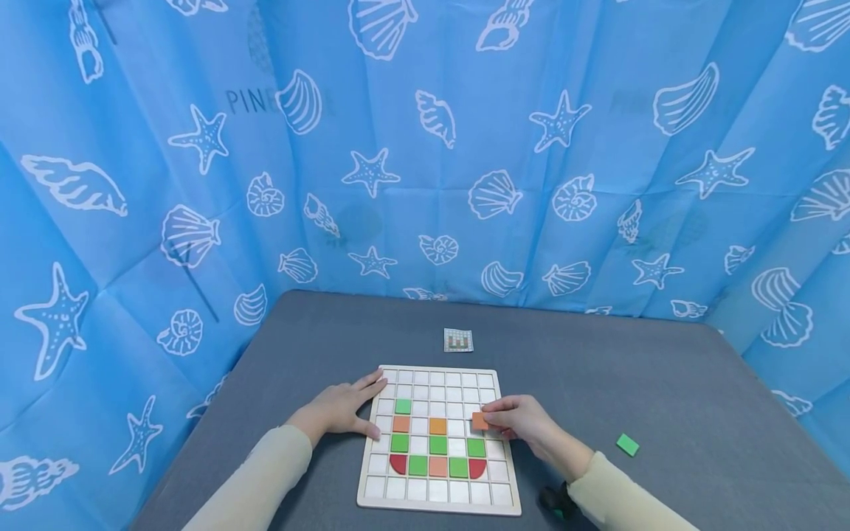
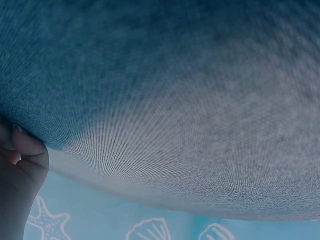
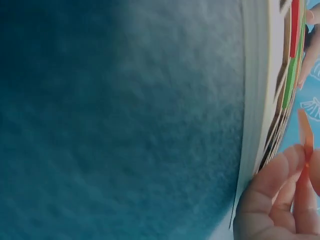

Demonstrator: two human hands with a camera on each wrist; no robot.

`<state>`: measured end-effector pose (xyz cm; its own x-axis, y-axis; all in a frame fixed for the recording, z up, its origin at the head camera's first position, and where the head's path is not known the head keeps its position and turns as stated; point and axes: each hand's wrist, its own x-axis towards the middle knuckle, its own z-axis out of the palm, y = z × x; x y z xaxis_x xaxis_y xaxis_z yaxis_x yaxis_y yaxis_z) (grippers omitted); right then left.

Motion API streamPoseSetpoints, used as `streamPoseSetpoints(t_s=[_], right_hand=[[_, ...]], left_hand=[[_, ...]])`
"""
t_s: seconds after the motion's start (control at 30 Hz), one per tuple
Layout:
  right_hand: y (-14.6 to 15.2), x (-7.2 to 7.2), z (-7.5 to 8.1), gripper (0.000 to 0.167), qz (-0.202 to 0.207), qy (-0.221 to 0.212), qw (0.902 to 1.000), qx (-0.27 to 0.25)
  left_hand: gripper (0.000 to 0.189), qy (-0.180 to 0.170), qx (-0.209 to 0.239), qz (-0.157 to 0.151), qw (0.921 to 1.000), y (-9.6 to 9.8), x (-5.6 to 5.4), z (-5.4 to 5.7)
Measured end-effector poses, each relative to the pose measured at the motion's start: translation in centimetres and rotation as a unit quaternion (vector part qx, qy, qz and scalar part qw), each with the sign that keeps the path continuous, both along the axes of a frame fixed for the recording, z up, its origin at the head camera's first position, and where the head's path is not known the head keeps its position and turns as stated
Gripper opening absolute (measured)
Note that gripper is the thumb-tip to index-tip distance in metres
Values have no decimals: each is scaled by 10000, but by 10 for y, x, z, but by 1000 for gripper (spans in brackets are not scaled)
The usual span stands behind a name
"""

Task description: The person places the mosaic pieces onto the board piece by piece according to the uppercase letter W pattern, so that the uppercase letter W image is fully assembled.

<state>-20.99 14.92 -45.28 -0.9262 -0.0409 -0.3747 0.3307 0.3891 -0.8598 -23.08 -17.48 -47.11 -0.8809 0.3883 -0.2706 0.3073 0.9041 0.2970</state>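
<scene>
A white grid board (image 1: 438, 507) lies on the grey table, with square green, orange and rounded red tiles set in its cells. My right hand (image 1: 531, 428) pinches an orange square tile (image 1: 479, 421) between thumb and fingers, over the board's right side, just above a green tile (image 1: 476, 448). In the right wrist view, the pinched tile (image 3: 306, 132) shows edge-on and tilted above the board's side. My left hand (image 1: 341, 407) rests at the board's left edge, fingers and thumb spread onto its rim. Only part of that hand (image 2: 25, 160) enters the left wrist view.
A small card with a printed grid pattern (image 1: 458, 341) lies behind the board. One loose green tile (image 1: 627, 445) is on the table to the right. Below my right wrist is a small black object (image 1: 554, 501). A blue shell-print curtain (image 1: 425, 184) hangs behind the table.
</scene>
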Motion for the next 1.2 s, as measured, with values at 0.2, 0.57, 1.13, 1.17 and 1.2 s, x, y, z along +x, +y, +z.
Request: streamPoseSetpoints(t_s=[0.2,0.57,1.13,1.17,1.2], right_hand=[[-2,1,2,10,274,153,9990,322],[-4,1,0,3,469,279,9971,527],[-9,3,-1,4,387,356,9960,727],[-9,3,-1,5,400,356,9959,727],[-9,3,-1,5,403,342,9960,726]], left_hand=[[99,-30,8,20,10000,0,-1,0],[99,91,6,-63,9999,-1,-2,-2],[98,114,56,-57,9999,0,0,0],[98,115,61,-57,9999,0,0,1],[98,118,61,-60,9999,0,0,1]])
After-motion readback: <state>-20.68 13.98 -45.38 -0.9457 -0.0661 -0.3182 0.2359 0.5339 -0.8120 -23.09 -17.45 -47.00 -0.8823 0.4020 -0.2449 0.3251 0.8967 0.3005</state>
